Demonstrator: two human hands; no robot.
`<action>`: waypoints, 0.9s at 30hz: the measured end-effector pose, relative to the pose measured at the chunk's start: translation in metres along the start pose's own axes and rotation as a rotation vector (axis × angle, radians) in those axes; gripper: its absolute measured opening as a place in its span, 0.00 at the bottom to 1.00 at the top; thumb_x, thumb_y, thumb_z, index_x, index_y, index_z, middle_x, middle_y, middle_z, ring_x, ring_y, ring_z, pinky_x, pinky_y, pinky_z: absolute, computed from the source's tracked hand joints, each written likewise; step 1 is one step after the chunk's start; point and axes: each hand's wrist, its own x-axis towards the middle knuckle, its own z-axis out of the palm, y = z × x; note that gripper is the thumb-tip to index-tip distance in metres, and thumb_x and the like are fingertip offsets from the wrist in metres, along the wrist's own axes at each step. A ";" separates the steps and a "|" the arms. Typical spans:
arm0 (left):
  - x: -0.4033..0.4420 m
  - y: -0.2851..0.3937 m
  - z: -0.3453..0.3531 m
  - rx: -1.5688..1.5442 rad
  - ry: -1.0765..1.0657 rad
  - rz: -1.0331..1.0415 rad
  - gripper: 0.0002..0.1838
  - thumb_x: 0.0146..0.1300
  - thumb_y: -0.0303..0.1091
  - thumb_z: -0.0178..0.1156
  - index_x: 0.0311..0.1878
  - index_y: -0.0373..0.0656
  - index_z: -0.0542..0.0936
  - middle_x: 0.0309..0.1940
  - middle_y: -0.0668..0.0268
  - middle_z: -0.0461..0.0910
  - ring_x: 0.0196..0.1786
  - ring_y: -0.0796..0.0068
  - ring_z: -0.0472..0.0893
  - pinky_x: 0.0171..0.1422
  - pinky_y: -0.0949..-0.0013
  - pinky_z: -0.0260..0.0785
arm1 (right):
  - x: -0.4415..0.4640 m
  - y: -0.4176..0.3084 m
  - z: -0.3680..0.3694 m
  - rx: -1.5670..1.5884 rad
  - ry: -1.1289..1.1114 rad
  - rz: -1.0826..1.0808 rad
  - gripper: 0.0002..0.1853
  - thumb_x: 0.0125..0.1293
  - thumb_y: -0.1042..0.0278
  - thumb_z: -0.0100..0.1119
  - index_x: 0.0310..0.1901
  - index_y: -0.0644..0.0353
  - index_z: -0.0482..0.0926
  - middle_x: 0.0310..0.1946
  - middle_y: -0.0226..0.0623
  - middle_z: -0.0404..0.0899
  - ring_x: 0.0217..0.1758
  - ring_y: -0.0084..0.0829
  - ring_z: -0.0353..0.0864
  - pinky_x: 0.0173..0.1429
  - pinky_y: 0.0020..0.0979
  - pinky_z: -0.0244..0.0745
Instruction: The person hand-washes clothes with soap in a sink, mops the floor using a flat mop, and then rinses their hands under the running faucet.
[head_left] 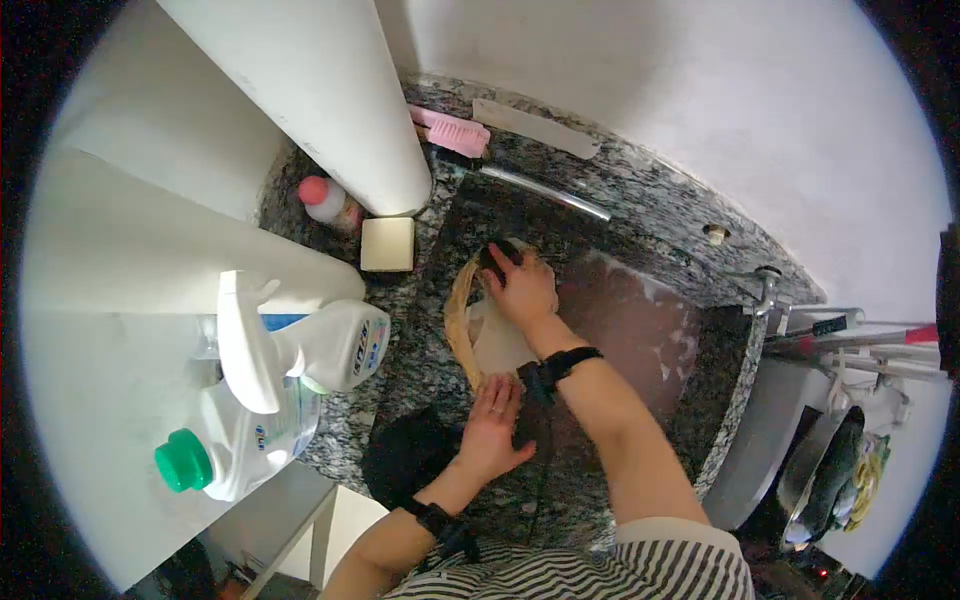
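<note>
A wet, limp piece of fabric (500, 343), pale in the middle with a tan edge, lies on the dark granite washing surface beside the water. My right hand (524, 290) is at its far end, fingers curled round a small dark object (497, 260) pressed against the fabric; its kind is mostly hidden by the fingers. At the near end, my left hand (492, 430) rests with fingers extended on the fabric's edge and thumb apart. A black bundle that looks like cloth (410, 455) lies just left of my left hand.
Cloudy, sudsy water (630, 340) fills the basin at right, below a tap (768, 290). Along the left ledge stand a soap bar (387, 245), a spray bottle (250, 345), a green-capped jug (250, 440) and a red-capped bottle (325, 200). A pink brush (455, 133) lies behind.
</note>
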 end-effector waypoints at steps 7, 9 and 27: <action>-0.004 -0.001 -0.001 -0.018 -0.048 -0.028 0.46 0.40 0.48 0.66 0.60 0.30 0.60 0.63 0.45 0.56 0.67 0.45 0.52 0.70 0.53 0.46 | -0.086 -0.016 -0.076 0.119 -0.381 -0.189 0.21 0.56 0.54 0.56 0.53 0.46 0.75 0.51 0.52 0.67 0.45 0.51 0.74 0.46 0.43 0.72; -0.003 -0.002 -0.002 -0.020 -0.023 -0.009 0.45 0.40 0.48 0.65 0.60 0.30 0.61 0.62 0.45 0.56 0.67 0.45 0.52 0.70 0.52 0.46 | -0.074 -0.015 -0.041 0.014 -0.245 -0.121 0.23 0.56 0.53 0.56 0.54 0.44 0.73 0.50 0.52 0.68 0.48 0.52 0.72 0.51 0.43 0.70; -0.005 -0.001 -0.011 0.011 -0.114 0.000 0.44 0.42 0.47 0.64 0.59 0.29 0.62 0.62 0.47 0.57 0.67 0.47 0.52 0.70 0.50 0.44 | 0.011 -0.009 -0.002 -0.001 -0.158 0.049 0.23 0.57 0.54 0.55 0.56 0.41 0.71 0.51 0.52 0.68 0.45 0.54 0.73 0.46 0.46 0.71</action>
